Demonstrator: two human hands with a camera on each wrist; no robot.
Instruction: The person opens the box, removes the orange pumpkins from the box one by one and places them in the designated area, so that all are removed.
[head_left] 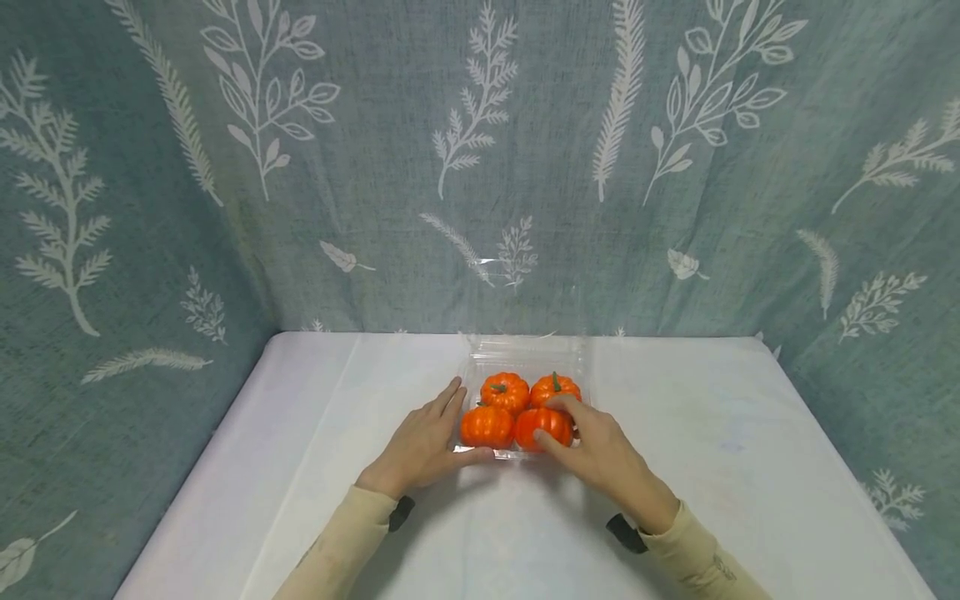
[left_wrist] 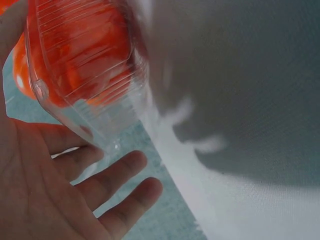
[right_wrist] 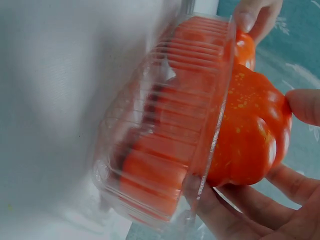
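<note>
A clear plastic clamshell box [head_left: 517,456] holds several small orange pumpkins in two rows, its ribbed wall [right_wrist: 165,115] showing in both wrist views. My right hand [head_left: 603,454] grips the front right pumpkin [right_wrist: 250,125], thumb on the near side and fingers round the far side, some of them by the rim. My left hand [head_left: 420,442] rests against the box's left side with fingers extended, the thumb along the front edge by the front left pumpkin [head_left: 487,427]. Behind sit the back left pumpkin [head_left: 505,392] and the back right pumpkin [head_left: 556,388], both with green stems.
The box's transparent lid [head_left: 525,300] stands raised at the back, hard to make out. A white cloth [head_left: 720,450] covers the table. Blue-green curtains [head_left: 375,167] with white leaf prints hang behind it and at both sides.
</note>
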